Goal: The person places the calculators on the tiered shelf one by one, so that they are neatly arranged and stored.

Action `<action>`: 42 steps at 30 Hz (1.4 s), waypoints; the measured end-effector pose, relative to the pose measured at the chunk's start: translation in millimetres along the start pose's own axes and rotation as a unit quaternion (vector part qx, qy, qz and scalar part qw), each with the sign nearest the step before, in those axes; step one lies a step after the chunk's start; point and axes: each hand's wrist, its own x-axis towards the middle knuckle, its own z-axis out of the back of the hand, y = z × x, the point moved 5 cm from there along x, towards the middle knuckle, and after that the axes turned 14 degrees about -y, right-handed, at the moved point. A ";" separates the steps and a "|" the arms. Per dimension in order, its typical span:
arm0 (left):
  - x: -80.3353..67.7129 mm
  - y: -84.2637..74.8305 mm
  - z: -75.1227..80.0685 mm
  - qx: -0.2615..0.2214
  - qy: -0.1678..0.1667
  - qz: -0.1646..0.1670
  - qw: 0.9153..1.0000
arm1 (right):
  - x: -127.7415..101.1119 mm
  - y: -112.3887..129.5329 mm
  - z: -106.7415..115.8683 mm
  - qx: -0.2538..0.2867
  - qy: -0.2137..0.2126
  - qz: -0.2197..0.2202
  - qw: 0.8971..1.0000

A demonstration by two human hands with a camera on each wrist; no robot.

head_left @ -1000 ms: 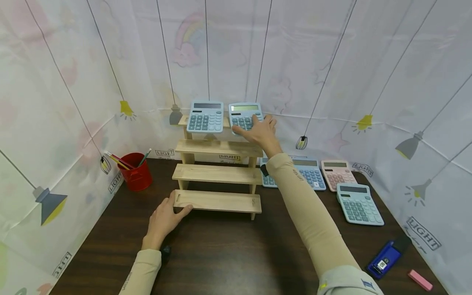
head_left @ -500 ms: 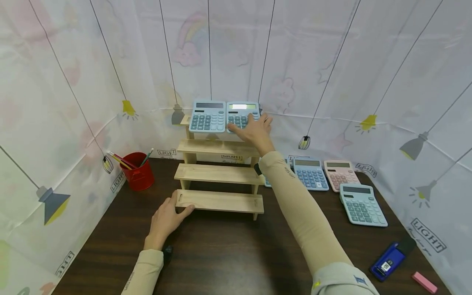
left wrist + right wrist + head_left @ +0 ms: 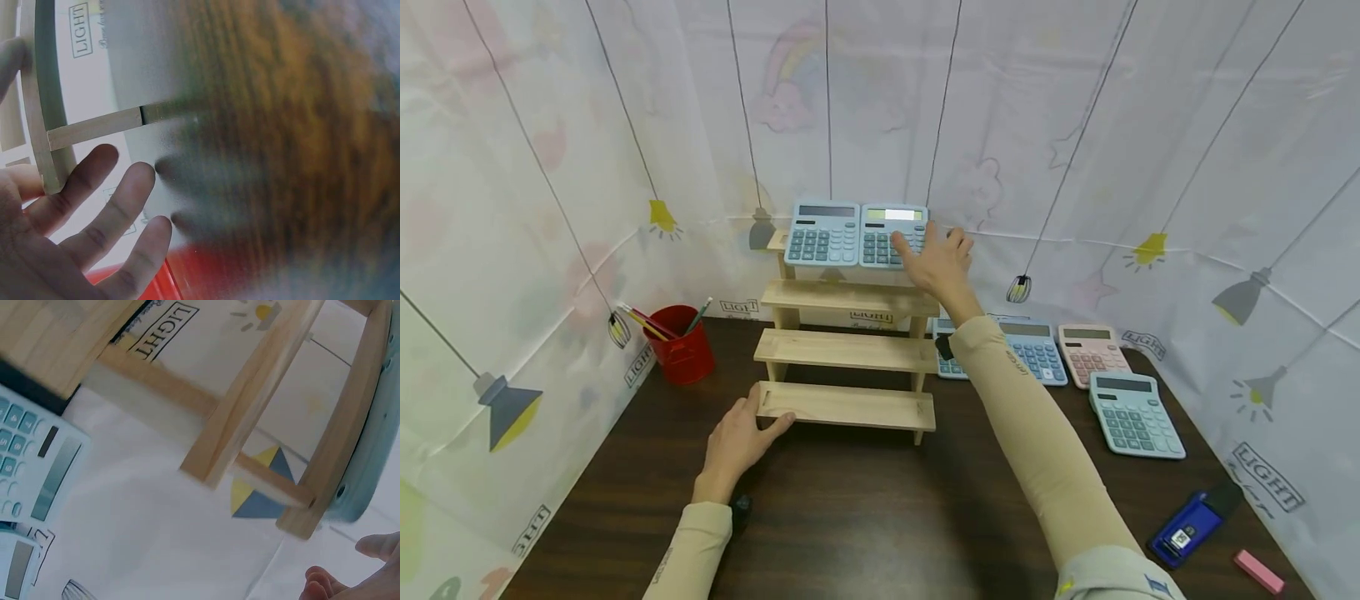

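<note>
A four-step wooden stand (image 3: 846, 407) bears two light-blue calculators side by side on its top step, the left calculator (image 3: 822, 235) and the right calculator (image 3: 880, 246). My right hand (image 3: 942, 265) is at the right calculator's right side, fingers spread; the right wrist view shows a gap between the hand and the calculator's edge (image 3: 369, 469). My left hand (image 3: 737, 442) holds the left end of the lowest step, thumb at its front edge and index finger at its end. In the left wrist view the other fingers (image 3: 134, 187) extend past the wood.
Behind my right forearm lie blue calculators (image 3: 1033, 354), with a pink calculator (image 3: 1088, 354) and a pale-blue calculator (image 3: 1135, 417) farther right. A red bucket (image 3: 683, 354) of pencils stands left. A blue stapler-like object (image 3: 1187, 529) and a pink bar (image 3: 1258, 571) lie near the right edge.
The right calculator has shifted left until it sits against the left calculator. My right hand first moved left with it, then came away to the right. My left hand stays put.
</note>
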 end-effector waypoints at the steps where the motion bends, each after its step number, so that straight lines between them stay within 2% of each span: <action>1: 0.7 0.0 0.7 0.000 0.000 -0.001 1.000 | -0.9 -4.5 3.3 0.008 -0.007 0.000 1.000; 7: 5.3 1.1 4.9 0.002 -0.004 -0.003 1.000 | -9.1 -39.8 17.0 0.040 -0.022 -0.011 0.999; 12: 5.6 2.6 6.4 0.003 -0.005 -0.001 1.000 | -21.6 -72.2 19.8 0.044 -0.013 -0.035 0.998; 16: 4.7 4.9 5.3 0.005 0.001 0.002 1.000 | -34.7 -92.0 15.6 0.043 -0.004 -0.039 0.998; 21: 3.7 6.6 3.5 0.004 0.011 0.008 1.000 | -53.2 -113.4 -0.9 0.044 0.009 -0.034 0.998; 27: 2.2 5.5 0.9 0.002 0.016 0.011 1.000 | -72.3 -136.5 -25.0 -0.002 0.065 -0.018 0.998; 33: 0.5 1.4 -1.5 0.003 0.018 0.006 1.000 | -84.7 -166.2 -49.9 -0.065 0.141 -0.018 0.988; 37: -1.0 -0.8 -2.4 -0.001 0.017 0.005 1.000 | -85.6 -182.3 -60.7 -0.073 0.166 -0.033 0.983; 42: -1.5 -0.4 -1.3 0.001 0.020 0.006 1.000 | -81.3 -189.5 -70.3 -0.070 0.189 -0.054 0.978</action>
